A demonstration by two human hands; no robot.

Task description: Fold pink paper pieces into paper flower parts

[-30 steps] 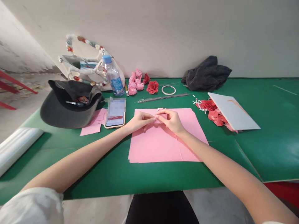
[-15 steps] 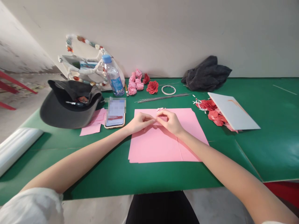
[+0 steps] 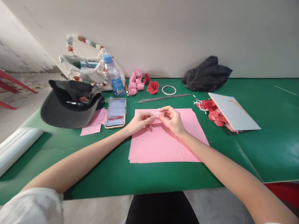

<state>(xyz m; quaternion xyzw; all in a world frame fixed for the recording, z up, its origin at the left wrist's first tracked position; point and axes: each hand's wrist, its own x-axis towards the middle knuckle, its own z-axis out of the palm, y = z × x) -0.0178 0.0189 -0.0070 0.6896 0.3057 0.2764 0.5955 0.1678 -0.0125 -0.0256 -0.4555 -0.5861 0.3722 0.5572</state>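
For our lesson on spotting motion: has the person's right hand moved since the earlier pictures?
Yes, slightly: the right hand sits a little higher in view, its bent fingers now reaching past the pink paper stack's far edge.

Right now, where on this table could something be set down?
Bare green tabletop lies right of the white board and between the stacked pink sheets and its near edge. The left is crowded with baseball cap, smartphone, plastic bottle and beaded-handle bag.
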